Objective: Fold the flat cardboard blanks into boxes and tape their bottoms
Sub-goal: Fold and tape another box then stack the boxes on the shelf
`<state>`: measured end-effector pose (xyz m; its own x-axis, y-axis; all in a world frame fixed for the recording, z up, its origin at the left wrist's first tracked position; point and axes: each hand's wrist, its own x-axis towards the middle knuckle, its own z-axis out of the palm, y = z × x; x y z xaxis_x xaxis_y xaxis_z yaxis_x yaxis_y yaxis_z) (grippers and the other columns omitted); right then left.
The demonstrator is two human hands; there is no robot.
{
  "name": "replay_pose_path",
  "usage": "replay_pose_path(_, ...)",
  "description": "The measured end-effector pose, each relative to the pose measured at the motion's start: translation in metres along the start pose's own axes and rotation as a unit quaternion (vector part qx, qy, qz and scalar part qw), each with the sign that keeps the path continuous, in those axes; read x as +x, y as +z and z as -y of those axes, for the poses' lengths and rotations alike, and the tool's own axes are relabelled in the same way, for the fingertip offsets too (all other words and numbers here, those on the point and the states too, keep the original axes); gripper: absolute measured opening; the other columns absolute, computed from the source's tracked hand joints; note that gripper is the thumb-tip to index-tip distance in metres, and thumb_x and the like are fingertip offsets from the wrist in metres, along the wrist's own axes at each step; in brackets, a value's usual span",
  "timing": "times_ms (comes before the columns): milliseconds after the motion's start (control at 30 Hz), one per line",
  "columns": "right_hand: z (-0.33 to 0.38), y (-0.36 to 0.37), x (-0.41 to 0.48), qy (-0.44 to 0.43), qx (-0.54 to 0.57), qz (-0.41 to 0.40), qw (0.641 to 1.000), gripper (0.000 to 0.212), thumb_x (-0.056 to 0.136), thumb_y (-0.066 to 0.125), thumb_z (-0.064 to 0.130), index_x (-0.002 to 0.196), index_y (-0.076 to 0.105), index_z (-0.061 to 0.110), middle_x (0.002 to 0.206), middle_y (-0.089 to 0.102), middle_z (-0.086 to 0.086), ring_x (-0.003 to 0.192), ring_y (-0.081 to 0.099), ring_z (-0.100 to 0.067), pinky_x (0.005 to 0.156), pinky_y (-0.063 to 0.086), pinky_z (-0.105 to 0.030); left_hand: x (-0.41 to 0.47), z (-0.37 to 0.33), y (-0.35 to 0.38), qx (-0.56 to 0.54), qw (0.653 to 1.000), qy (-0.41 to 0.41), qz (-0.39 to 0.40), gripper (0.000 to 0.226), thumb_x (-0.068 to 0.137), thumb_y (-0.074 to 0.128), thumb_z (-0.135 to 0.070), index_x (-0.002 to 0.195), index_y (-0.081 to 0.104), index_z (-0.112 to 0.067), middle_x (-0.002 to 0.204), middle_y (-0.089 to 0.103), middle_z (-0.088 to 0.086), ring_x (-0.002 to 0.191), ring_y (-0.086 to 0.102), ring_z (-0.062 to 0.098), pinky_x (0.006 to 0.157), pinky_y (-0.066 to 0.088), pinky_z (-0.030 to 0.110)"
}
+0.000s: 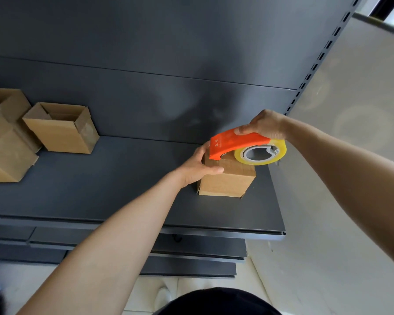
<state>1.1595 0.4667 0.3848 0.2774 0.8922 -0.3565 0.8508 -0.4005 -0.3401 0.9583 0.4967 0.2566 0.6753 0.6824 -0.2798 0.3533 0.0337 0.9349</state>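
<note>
Looking down past a dark garment (216, 301) at the bottom edge, closest to the lens, and out along two bare forearms.

Taping, by the look of it, the bottom of a small cardboard box (225, 180), standing flaps-up on the grey shelf (100, 189) directly beneath both hands. Bracing it with the left hand (198, 164), clamped round the box's upper left corner, thumb lying along the near top edge. Grasping the orange tape dispenser (234, 142) from above with the right hand (264, 126), fingers wrapped over its handle. Pressing the dispenser's nose onto the box top just beside the left hand's fingers, with the clear tape roll (259, 153) overhanging the box's right edge below the right hand.

Probably laying a strip across the seam; not possible to tell how much tape is already down. Next, most likely, calling for a steady draw along the seam with the nose kept low, a firm brace from the left hand against sliding, then a clean tear and a smoothing of the ends.

Sitting well away to the left of the left hand, an open-topped cardboard box (62, 128) and, beyond it, more cardboard boxes (7, 153). Rising behind both hands, a dark back panel (146, 64); beyond the right hand, a slotted upright (316, 64).
</note>
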Motion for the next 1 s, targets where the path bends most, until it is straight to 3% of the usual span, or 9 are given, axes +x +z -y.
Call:
replay_pose_path(100, -0.003, -0.004, -0.003, 0.003, -0.01, 0.015, 1.0, 0.059, 0.073, 0.06, 0.07, 0.09, 0.066, 0.013, 0.085, 0.064, -0.005, 0.083, 0.062, -0.023, 0.076, 0.046, -0.032, 0.004, 0.001, -0.003, 0.025, 1.0, -0.003, -0.001, 0.088, 0.081, 0.073, -0.032, 0.149, 0.018, -0.039, 0.154, 0.018, -0.012, 0.139, 0.027, 0.013, 0.111, 0.027, 0.032)
replay_pose_path(333, -0.017, -0.013, -0.016, 0.014, 0.017, 0.057, 0.998, 0.071, 0.064, 0.062, 0.075, 0.106, 0.066, 0.018, 0.105, 0.066, -0.003, 0.099, 0.062, -0.026, 0.095, 0.046, -0.04, 0.009, -0.008, -0.006, 0.088, 0.996, -0.021, 0.022, 0.085, 0.081, 0.072, -0.031, 0.148, 0.022, -0.038, 0.154, 0.018, -0.014, 0.141, 0.024, 0.015, 0.115, 0.024, 0.04)
replay_pose_path(400, -0.029, -0.021, -0.022, 0.02, 0.02, 0.055, 0.998, 0.072, 0.059, 0.063, 0.077, 0.103, 0.065, 0.019, 0.101, 0.066, -0.001, 0.096, 0.062, -0.025, 0.095, 0.045, -0.04, 0.011, -0.009, -0.007, 0.099, 0.994, -0.03, 0.024, 0.088, 0.081, 0.072, -0.031, 0.15, 0.018, -0.037, 0.156, 0.014, -0.016, 0.142, 0.021, 0.013, 0.117, 0.021, 0.039)
replay_pose_path(500, -0.057, -0.037, -0.04, 0.03, 0.043, 0.05, 0.997, 0.05, 0.071, 0.066, 0.062, 0.092, 0.064, 0.017, 0.091, 0.066, 0.0, 0.087, 0.061, -0.025, 0.087, 0.043, -0.033, 0.014, -0.012, -0.008, 0.113, 0.992, -0.045, 0.031, 0.091, 0.08, 0.073, -0.031, 0.15, 0.016, -0.037, 0.157, 0.011, -0.015, 0.143, 0.02, 0.015, 0.118, 0.019, 0.042)
replay_pose_path(533, -0.068, -0.043, -0.046, 0.038, 0.046, 0.048, 0.997, 0.053, 0.069, 0.067, 0.064, 0.089, 0.066, 0.015, 0.089, 0.068, -0.002, 0.085, 0.063, -0.025, 0.085, 0.043, -0.033, 0.014, -0.014, -0.008, 0.118, 0.991, -0.047, 0.036, 0.09, 0.08, 0.073, -0.031, 0.15, 0.015, -0.037, 0.157, 0.011, -0.015, 0.143, 0.02, 0.016, 0.118, 0.019, 0.042)
replay_pose_path(667, -0.113, -0.058, -0.07, 0.061, 0.035, 0.042, 0.997, 0.108, 0.013, 0.059, 0.092, 0.089, 0.074, 0.015, 0.087, 0.074, -0.004, 0.083, 0.069, -0.025, 0.093, 0.048, -0.04, 0.014, -0.018, -0.007, 0.134, 0.989, -0.056, 0.035, 0.087, 0.083, 0.071, -0.026, 0.151, 0.016, -0.034, 0.157, 0.011, -0.012, 0.143, 0.019, 0.016, 0.118, 0.018, 0.04)
replay_pose_path(733, -0.137, -0.066, -0.081, 0.076, 0.034, 0.033, 0.996, 0.113, 0.007, 0.058, 0.093, 0.087, 0.074, 0.014, 0.084, 0.075, -0.004, 0.082, 0.069, -0.026, 0.093, 0.048, -0.042, 0.014, -0.021, -0.006, 0.136, 0.989, -0.057, 0.033, 0.087, 0.084, 0.07, -0.023, 0.151, 0.016, -0.032, 0.157, 0.013, -0.01, 0.142, 0.021, 0.016, 0.117, 0.02, 0.039)
replay_pose_path(867, -0.162, -0.078, -0.104, 0.114, 0.043, 0.012, 0.992, 0.089, 0.028, 0.067, 0.081, 0.084, 0.075, 0.013, 0.078, 0.074, -0.005, 0.079, 0.069, -0.026, 0.082, 0.048, -0.037, 0.015, -0.026, -0.003, 0.126, 0.988, -0.073, 0.045, 0.087, 0.086, 0.068, -0.018, 0.151, 0.014, -0.035, 0.157, 0.009, -0.013, 0.142, 0.02, 0.016, 0.116, 0.023, 0.042)
replay_pose_path(1000, -0.169, -0.059, -0.099, 0.129, 0.011, 0.019, 0.991, 0.062, 0.056, 0.068, 0.072, 0.085, 0.073, 0.018, 0.089, 0.072, -0.004, 0.085, 0.066, -0.025, 0.092, 0.047, -0.04, 0.013, -0.027, -0.001, 0.118, 0.988, -0.087, 0.04, 0.088, 0.087, 0.067, -0.016, 0.151, 0.011, -0.037, 0.159, 0.0, -0.012, 0.145, 0.013, 0.018, 0.117, 0.021, 0.044)
